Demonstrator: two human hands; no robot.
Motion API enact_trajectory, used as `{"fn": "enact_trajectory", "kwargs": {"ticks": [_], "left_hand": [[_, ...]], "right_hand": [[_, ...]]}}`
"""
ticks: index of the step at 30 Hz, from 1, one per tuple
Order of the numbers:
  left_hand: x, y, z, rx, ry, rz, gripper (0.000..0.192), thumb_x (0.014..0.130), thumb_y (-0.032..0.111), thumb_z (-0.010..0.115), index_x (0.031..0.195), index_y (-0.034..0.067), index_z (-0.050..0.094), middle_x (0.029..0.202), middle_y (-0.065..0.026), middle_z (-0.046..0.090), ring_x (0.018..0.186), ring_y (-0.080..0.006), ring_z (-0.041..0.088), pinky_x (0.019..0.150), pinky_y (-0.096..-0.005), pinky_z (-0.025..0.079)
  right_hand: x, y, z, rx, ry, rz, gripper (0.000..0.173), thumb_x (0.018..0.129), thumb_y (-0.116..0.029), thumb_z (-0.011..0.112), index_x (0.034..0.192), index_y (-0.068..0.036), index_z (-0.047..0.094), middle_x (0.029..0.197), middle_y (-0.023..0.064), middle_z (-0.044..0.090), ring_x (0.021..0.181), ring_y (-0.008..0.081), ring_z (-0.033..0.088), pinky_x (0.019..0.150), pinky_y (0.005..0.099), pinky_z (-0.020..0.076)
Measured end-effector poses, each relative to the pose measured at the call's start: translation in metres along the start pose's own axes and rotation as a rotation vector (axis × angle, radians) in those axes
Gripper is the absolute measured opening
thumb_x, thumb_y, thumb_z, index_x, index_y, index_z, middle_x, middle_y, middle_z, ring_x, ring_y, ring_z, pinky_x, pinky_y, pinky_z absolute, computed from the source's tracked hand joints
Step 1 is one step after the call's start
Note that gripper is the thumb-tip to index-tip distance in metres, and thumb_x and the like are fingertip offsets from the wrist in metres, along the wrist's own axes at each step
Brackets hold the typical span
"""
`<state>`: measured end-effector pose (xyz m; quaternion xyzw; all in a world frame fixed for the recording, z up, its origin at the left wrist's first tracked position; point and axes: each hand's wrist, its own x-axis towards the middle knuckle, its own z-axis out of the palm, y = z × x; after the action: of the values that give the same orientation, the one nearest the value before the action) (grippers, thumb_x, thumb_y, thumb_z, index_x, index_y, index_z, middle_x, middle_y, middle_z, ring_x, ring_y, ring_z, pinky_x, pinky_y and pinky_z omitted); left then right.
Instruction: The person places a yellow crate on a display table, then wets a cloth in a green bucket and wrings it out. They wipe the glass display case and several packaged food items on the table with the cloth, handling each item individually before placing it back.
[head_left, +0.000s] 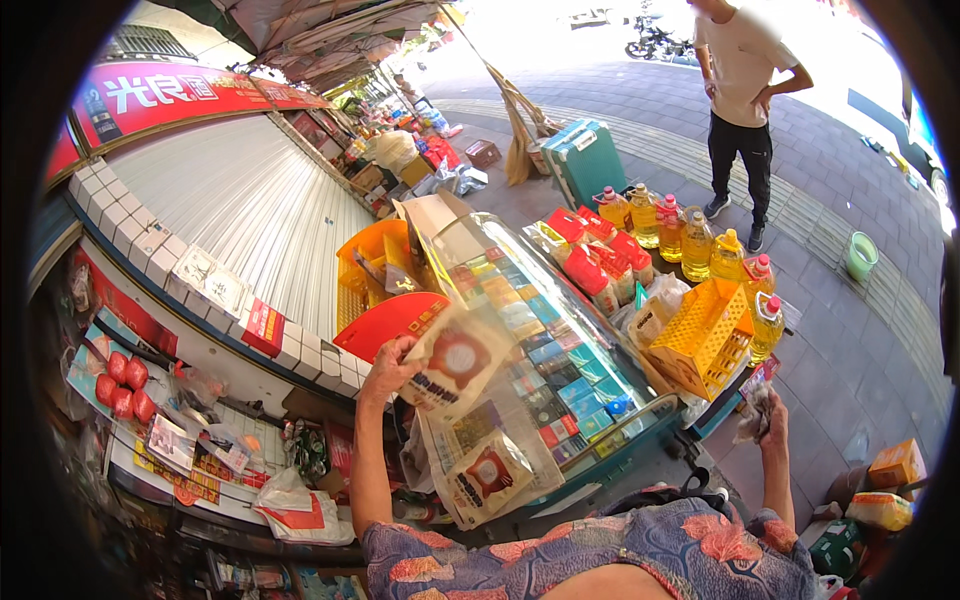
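Observation:
My left hand grips the edge of a printed tan packet, which is blurred and tilted over the near left end of a glass display case. A similar packet lies on flattened printed bags at the case's near corner. Out to the right, my right hand holds a crumpled grey cloth, beyond the case's right end. Flat coloured boxes fill the case under the glass.
Right of the case stand a yellow plastic basket, red-topped bags and several oil bottles. A person stands on the pavement beyond. There are also a teal suitcase, a green bucket and an orange basket.

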<state>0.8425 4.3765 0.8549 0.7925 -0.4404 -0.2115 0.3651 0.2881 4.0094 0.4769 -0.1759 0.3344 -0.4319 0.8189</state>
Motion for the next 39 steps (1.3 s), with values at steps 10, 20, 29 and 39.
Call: {"fn": "enact_trajectory", "kwargs": {"ticks": [10, 20, 29, 39], "left_hand": [[0.1, 0.147, 0.295, -0.104, -0.413, 0.112, 0.026, 0.087, 0.018, 0.063, 0.108, 0.003, 0.057, 0.095, -0.0015, 0.062, 0.083, -0.0076, 0.058, 0.071, -0.0231, 0.049], [0.059, 0.214, 0.478, -1.055, -0.583, 0.167, 0.031, 0.084, 0.014, 0.065, 0.114, 0.008, 0.055, 0.097, 0.0034, 0.057, 0.087, -0.0042, 0.052, 0.071, -0.0186, 0.044], [0.05, 0.243, 0.543, -0.923, -0.608, 0.123, 0.01, 0.092, 0.009, 0.056, 0.102, 0.006, 0.056, 0.088, -0.0009, 0.061, 0.08, -0.005, 0.057, 0.07, -0.0199, 0.047], [0.025, 0.26, 0.57, -0.916, -0.467, 0.133, 0.009, 0.094, 0.016, 0.058, 0.098, 0.008, 0.055, 0.081, 0.0026, 0.058, 0.068, -0.0009, 0.05, 0.058, -0.0169, 0.04]], "right_hand": [[-0.102, -0.065, 0.265, -0.747, -0.469, -0.746, 0.03, 0.083, -0.003, 0.063, 0.112, 0.0, 0.057, 0.102, 0.0082, 0.06, 0.088, 0.0147, 0.059, 0.07, 0.0275, 0.0494], [-0.092, -0.119, 0.209, -1.355, -0.072, -1.344, 0.035, 0.076, -0.007, 0.064, 0.11, -0.004, 0.06, 0.106, 0.0152, 0.054, 0.097, 0.0348, 0.053, 0.075, 0.0427, 0.0466], [-0.055, -0.195, 0.163, -1.476, 0.292, -1.269, 0.023, 0.081, -0.01, 0.062, 0.102, -0.001, 0.06, 0.098, 0.0128, 0.058, 0.095, 0.0323, 0.054, 0.079, 0.0402, 0.0454], [-0.049, -0.225, 0.118, -1.419, 0.372, -1.194, 0.025, 0.082, -0.013, 0.061, 0.104, -0.002, 0.06, 0.099, 0.0123, 0.056, 0.094, 0.0321, 0.054, 0.077, 0.0409, 0.0454]]}}
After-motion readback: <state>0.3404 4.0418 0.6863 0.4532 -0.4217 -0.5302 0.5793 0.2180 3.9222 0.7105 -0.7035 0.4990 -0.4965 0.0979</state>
